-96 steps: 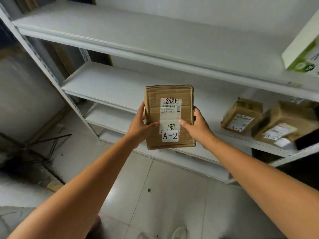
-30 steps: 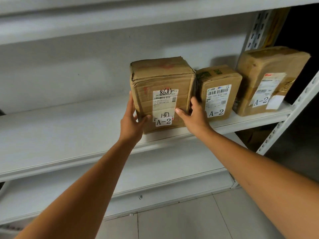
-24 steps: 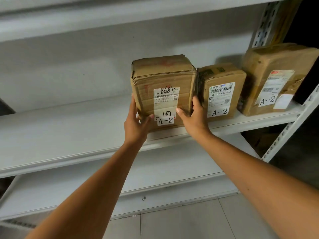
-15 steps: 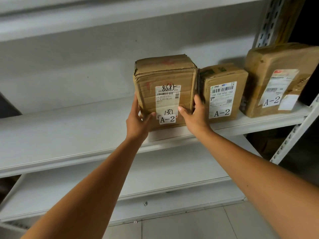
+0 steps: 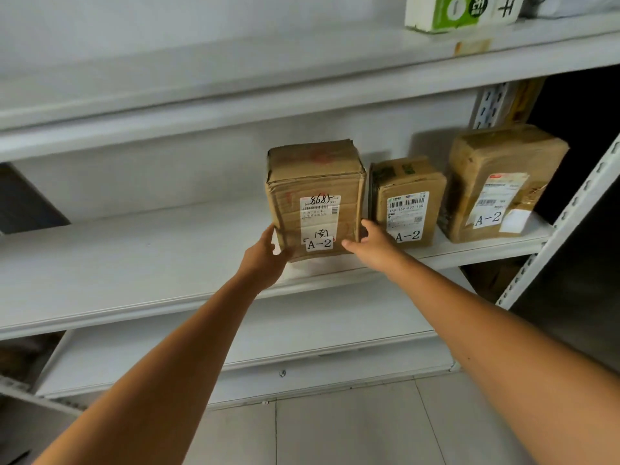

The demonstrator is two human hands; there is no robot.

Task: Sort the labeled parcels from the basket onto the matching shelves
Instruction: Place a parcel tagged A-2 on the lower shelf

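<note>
Left of the leftmost A-2 parcel, the left hand is bare, and the left forearm is bare right down to the picture's edge. Right of that parcel, the right hand and the right forearm are likewise uncovered.

— What is the left parcel made of?
— Brown corrugated cardboard, matt, creased and scuffed, with a white paper label.
— And the right parcel?
— Cardboard under glossy, wrinkled brown tape.
— The shelf?
— White painted metal, smooth and matt; its upright is perforated metal. The floor tiles look smooth, faintly shiny.
</note>
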